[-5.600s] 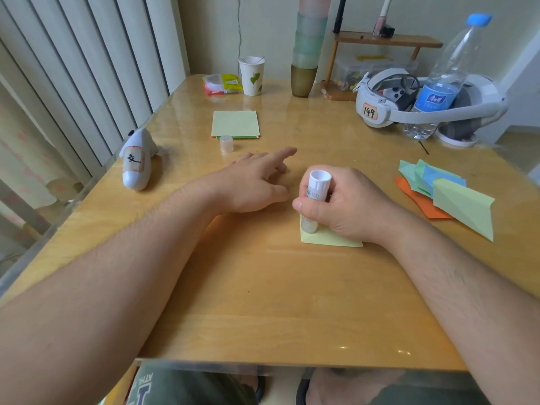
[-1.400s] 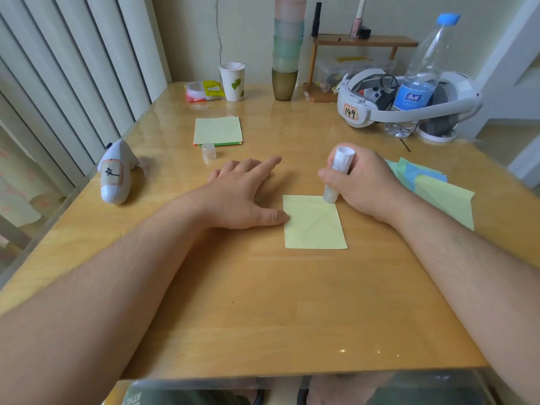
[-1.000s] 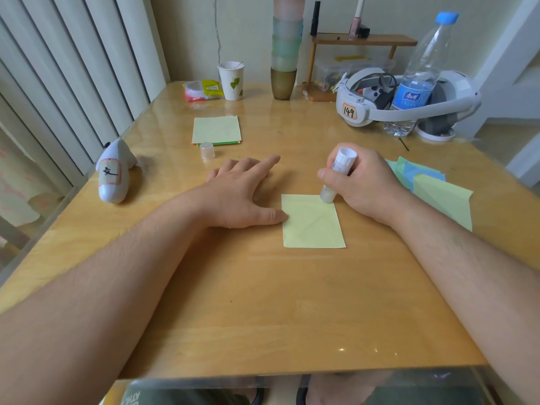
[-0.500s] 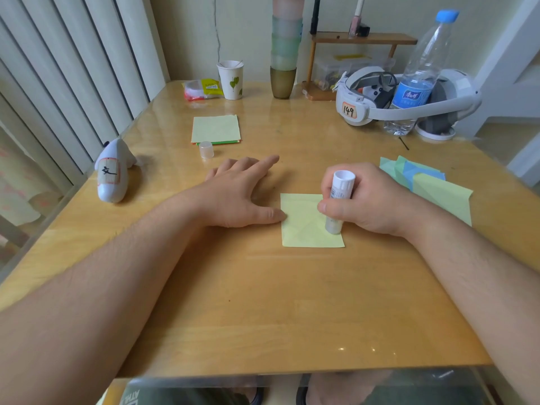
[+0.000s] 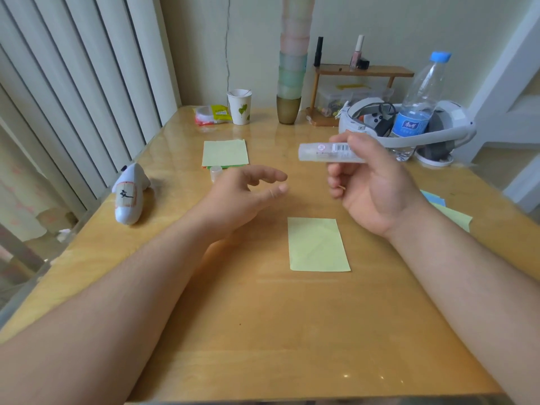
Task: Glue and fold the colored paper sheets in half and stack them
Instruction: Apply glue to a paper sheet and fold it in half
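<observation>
At far left a white toy lies near the edge of the wooden table, beside vertical blinds. Farther back, a stack of paper sits with a small clear cap touching its near edge, a paper cup behind it. The left hand hovers above the table, fingers loosely spread and relaxed, holding nothing. Below and to its right, a yellow-green sheet lies flat on the table, touched by neither hand. The right hand is raised palm-up, thumb and fingers curled round a glue stick held sideways, its free end pointing left. Behind it stand a white headset and a water bottle. At far right, folded sheets lie partly hidden by the right forearm.
</observation>
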